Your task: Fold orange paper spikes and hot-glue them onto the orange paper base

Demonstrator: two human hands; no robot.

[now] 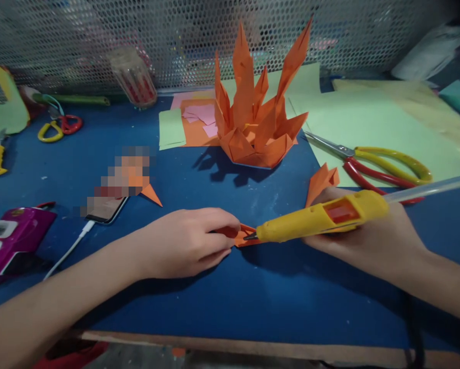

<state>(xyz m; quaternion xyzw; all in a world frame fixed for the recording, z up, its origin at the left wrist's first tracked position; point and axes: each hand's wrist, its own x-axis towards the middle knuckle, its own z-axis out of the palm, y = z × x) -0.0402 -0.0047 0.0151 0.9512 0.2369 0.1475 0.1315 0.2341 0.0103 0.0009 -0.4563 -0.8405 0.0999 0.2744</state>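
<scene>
My left hand [195, 241] has its fingers closed on a small folded orange paper piece [248, 237] above the blue table. A yellow glue gun [310, 218] with a clear glue stick in its back is in my right hand [368, 241]. The gun's dark nozzle tip meets the small piece, just right of my left fingertips. Another folded orange paper [321, 182] rises beside my right hand's fingers; whether they touch it is unclear. Behind both hands stands a spiky orange paper flower [256, 133].
Red-and-yellow-handled scissors [387, 161] lie at right on green paper [372, 118]. At left are a phone [108, 207] with a white cable, a purple device [18, 238] and smaller scissors [62, 125]. A jar [133, 77] stands by the perforated metal screen [168, 31].
</scene>
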